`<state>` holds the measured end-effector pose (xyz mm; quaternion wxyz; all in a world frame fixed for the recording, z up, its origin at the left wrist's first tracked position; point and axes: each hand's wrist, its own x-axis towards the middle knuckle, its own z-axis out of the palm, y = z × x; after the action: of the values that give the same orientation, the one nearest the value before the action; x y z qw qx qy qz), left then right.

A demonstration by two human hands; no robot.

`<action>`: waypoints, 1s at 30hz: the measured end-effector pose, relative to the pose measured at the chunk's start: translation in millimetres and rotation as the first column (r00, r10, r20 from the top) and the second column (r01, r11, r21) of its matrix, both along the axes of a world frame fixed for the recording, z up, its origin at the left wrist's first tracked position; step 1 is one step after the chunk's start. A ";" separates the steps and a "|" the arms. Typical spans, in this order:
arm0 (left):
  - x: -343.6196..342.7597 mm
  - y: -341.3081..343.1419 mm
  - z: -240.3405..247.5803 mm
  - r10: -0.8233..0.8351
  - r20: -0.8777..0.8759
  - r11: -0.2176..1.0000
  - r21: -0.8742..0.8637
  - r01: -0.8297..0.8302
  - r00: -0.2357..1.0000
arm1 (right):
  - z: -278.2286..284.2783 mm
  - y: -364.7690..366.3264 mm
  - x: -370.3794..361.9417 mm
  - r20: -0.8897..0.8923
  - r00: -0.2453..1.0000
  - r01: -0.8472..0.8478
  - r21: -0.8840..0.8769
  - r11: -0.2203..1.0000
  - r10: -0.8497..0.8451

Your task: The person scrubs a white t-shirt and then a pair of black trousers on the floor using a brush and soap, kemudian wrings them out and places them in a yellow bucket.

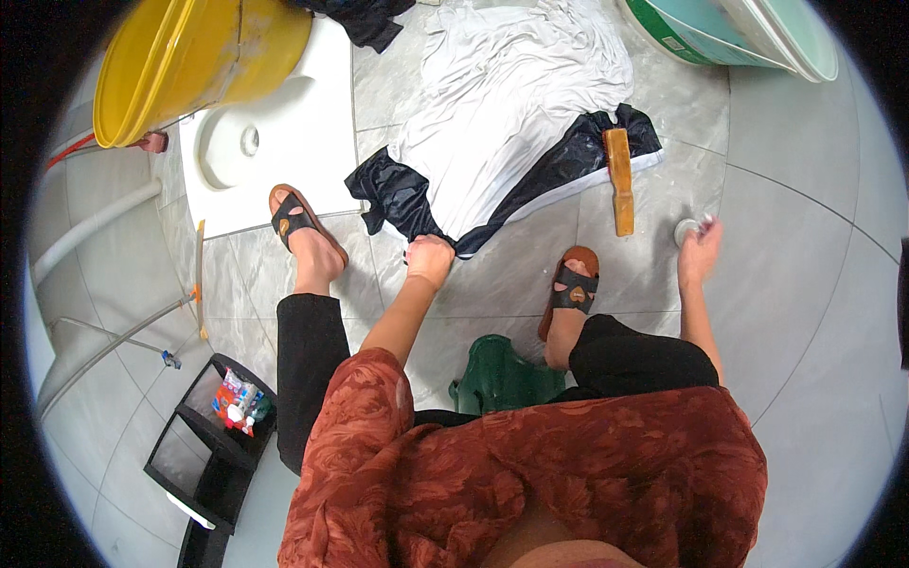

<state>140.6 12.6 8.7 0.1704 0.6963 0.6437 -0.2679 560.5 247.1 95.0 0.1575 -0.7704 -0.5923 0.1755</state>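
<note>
A wet white shirt with black panels (pixel 516 104) lies spread on the grey tiled floor in front of me. My left hand (pixel 432 259) is closed on its near edge, where the black trim meets the white. A wooden scrubbing brush (pixel 618 180) rests across the shirt's right edge, its handle toward me. Right of the brush, low over the tiles, my right hand (pixel 699 251) has its fingers closed at a small round whitish thing (pixel 686 231). What kind of thing this is, I cannot make out.
A yellow bucket (pixel 204 66) stands at the far left by a white squat toilet pan (pixel 275 161). Pale green buckets (pixel 729 33) are at the far right. Dark cloth (pixel 365 19) lies at the back. A black rack (pixel 213 454) and hose (pixel 114 346) are left; a green stool (pixel 507 374) is beneath me.
</note>
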 end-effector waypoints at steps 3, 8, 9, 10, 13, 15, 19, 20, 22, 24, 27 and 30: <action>5.2 10.6 7.9 0.000 0.026 1.000 -0.007 0.001 1.000 | -12.7 14.5 -79.3 -0.349 0.921 -0.198 -0.041 0.979 0.172; 6.1 12.0 14.6 0.018 -0.016 1.000 -0.010 -0.018 1.000 | -51.5 -4.0 -242.8 -0.677 0.408 -0.855 -0.049 0.516 0.613; 4.4 9.2 11.6 0.022 -0.003 1.000 -0.004 -0.022 1.000 | -62.8 -7.7 -263.9 -0.685 0.256 -0.918 0.050 0.394 0.682; 3.4 7.8 11.2 0.026 0.010 1.000 0.002 -0.026 1.000 | -72.9 -0.4 -278.9 -0.545 0.224 -0.950 0.062 0.305 0.808; 3.8 5.5 13.0 0.003 -0.059 1.000 -0.017 -0.004 0.998 | -80.4 80.2 -316.8 -0.208 0.471 -0.876 -0.224 0.427 0.858; 7.9 11.2 12.7 -0.007 -0.002 1.000 0.019 0.007 1.000 | -77.7 161.6 -302.2 0.148 0.615 -0.774 -0.075 0.629 0.775; 2.4 5.8 4.5 -0.027 -0.004 1.000 0.006 0.027 1.000 | -68.6 158.6 -294.0 0.393 0.439 -0.787 -0.267 0.557 0.808; 3.6 7.6 6.0 -0.031 -0.014 0.999 0.005 0.031 0.999 | -79.5 115.3 -290.6 0.505 0.281 -0.852 -0.260 0.455 0.816; 3.7 7.2 10.6 -0.004 0.019 1.000 0.026 0.004 1.000 | -91.1 27.4 -284.2 0.428 0.095 -0.928 -0.288 0.236 0.899; 5.0 7.8 10.7 0.024 -0.007 1.000 0.009 -0.024 1.000 | -44.3 -16.3 -270.9 0.107 0.030 -0.963 -0.262 0.057 0.994; 5.4 11.6 6.8 0.020 -0.027 0.999 0.031 -0.019 0.999 | -48.7 -2.2 -222.3 0.171 0.256 -0.967 0.057 0.250 0.951; 2.6 3.0 7.0 0.022 -0.018 1.000 0.013 -0.022 1.000 | -30.6 30.8 -183.0 0.311 0.585 -0.794 0.034 0.607 0.749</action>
<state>143.2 15.6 15.7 0.1631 0.6878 0.6546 -0.2681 377.5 277.9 64.4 0.0495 -0.4350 -0.8963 0.0710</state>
